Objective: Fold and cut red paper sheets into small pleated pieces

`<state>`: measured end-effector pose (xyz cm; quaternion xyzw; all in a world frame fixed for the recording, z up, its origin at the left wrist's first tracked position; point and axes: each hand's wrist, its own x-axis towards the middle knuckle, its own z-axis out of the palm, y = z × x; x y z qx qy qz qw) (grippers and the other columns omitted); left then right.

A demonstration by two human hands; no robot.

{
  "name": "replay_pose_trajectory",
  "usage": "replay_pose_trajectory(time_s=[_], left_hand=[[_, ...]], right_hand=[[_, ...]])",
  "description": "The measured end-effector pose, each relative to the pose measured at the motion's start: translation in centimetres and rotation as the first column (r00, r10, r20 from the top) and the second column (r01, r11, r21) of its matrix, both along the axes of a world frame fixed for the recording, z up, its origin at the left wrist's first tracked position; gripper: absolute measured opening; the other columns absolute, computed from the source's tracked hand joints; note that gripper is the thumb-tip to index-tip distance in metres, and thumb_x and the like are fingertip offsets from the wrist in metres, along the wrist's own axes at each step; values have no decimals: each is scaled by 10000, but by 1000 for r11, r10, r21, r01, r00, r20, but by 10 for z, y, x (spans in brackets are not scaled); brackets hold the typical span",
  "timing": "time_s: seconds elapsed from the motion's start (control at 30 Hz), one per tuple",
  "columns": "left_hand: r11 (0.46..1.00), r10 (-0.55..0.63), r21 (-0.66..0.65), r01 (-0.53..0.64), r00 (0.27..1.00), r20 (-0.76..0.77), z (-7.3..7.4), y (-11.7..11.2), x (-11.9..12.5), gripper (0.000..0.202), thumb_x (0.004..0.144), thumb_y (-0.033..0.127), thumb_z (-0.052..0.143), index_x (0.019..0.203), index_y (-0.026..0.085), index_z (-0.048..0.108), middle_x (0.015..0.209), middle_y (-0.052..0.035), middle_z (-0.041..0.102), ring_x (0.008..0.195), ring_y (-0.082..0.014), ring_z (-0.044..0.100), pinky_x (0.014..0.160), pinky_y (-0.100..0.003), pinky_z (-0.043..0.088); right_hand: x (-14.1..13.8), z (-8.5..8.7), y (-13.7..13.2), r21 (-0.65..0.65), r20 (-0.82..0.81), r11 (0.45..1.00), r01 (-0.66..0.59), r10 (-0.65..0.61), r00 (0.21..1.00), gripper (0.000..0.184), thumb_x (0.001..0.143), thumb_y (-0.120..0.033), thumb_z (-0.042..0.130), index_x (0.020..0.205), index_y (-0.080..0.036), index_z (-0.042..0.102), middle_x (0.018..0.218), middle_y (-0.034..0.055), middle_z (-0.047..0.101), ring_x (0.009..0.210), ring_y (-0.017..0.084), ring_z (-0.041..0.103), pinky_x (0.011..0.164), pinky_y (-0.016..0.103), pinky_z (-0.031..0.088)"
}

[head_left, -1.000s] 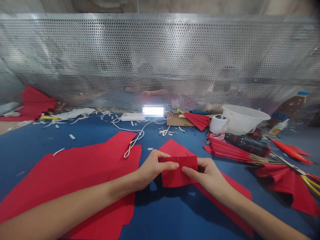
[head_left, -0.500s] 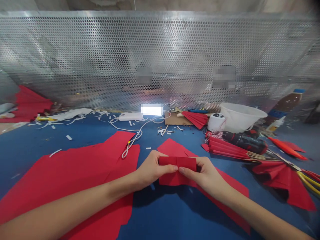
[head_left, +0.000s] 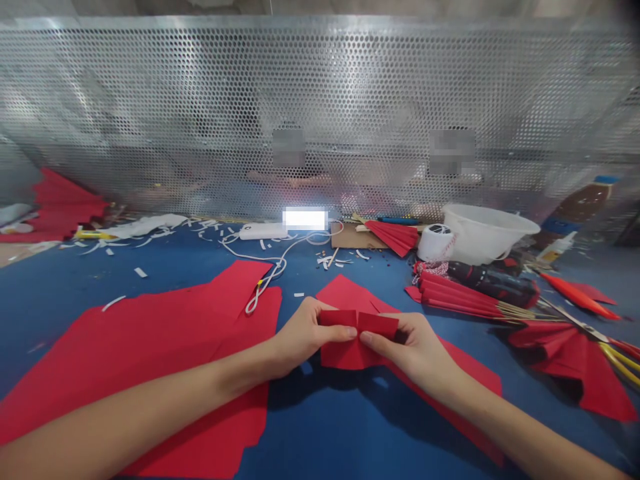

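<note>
Between both hands (head_left: 303, 337) (head_left: 420, 348), red paper (head_left: 347, 357) is pinched.

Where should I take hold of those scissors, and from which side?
Probably grip the scissors by the yellow handles, coming from the right: the handles run toward the picture's right edge, nearer the viewer, while the metal blades point away leftward.

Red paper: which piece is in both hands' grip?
The small piece, the only one pinched by left hand and right hand. The big sheets at left and pleated bundle at right lie on the table.
</note>
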<state>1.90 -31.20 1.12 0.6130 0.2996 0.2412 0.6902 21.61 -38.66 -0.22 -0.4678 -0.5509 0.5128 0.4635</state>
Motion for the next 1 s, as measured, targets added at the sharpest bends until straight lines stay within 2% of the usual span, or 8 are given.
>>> replay_pose_trajectory(time_s=[0.1, 0.2, 0.37, 0.57, 0.9, 1.0], left_hand=[[1000, 7, 29, -7, 1000, 6, 2, -1, 0, 303, 738, 377, 785, 676, 99, 682, 634, -3, 587, 582, -98, 469, 576, -212, 367], [997, 2, 78, -2, 1000, 2, 4, -2, 0, 325, 718, 363, 782, 600, 119, 603, 598, 22, 517, 560, -87, 414, 542, -207, 330], [995, -21, 96, 23, 999, -25, 3, -1, 2, 272, 720, 357, 764, 701, 105, 663, 646, 7, 540, 603, -110, 455, 591, -227, 371], [984, -11, 177, 22, 998, -65, 0, -1, 1, 390, 747, 385, 750, 567, 145, 501, 588, 39, 414, 560, -84, 338, 512, -216, 263], [992, -42, 114, 48, 997, -60, 1, 0, 2, 287, 749, 348, 752, 622, 115, 641, 592, 29, 486, 575, -95, 391, 552, -225, 289], [994, -44, 93, 48, 998, -51, 2, -1, 1, 286, 740, 345, 767, 612, 114, 656, 582, 29, 509, 560, -91, 407, 546, -221, 293]], right_hand=[[1, -1, 2, 19, 24, 1000, 23, -23, 999, 361, 851, -466, 754, 841, -106, 787, 814, 81, 753, 755, 235, 676, 693, 320, 537], [2, 1, 3, 2, 20, 1000, 10, -10, 1000, 379, 843, -478, 757, 917, -109, 806, 858, 93, 775, 797, 257, 698, 718, 334, 552], [-1, 8, 1, -13, 16, 1000, 6, -6, 1000, 404, 813, -485, 789, 1010, -132, 812, 924, 84, 785, 819, 254, 704, 738, 335, 562], [-4, 10, 0, 9, 86, 1000, -6, 5, 996, 414, 838, -486, 758, 983, -102, 814, 841, 72, 765, 780, 239, 683, 686, 313, 542], [0, 4, 2, 46, 89, 999, -29, 25, 996, 309, 869, -413, 732, 878, -113, 804, 813, 49, 738, 699, 187, 629, 612, 265, 468], [-1, 5, 2, 32, 109, 998, -48, 44, 993, 320, 881, -423, 716, 874, -113, 796, 815, 54, 734, 718, 203, 640, 626, 278, 485]])
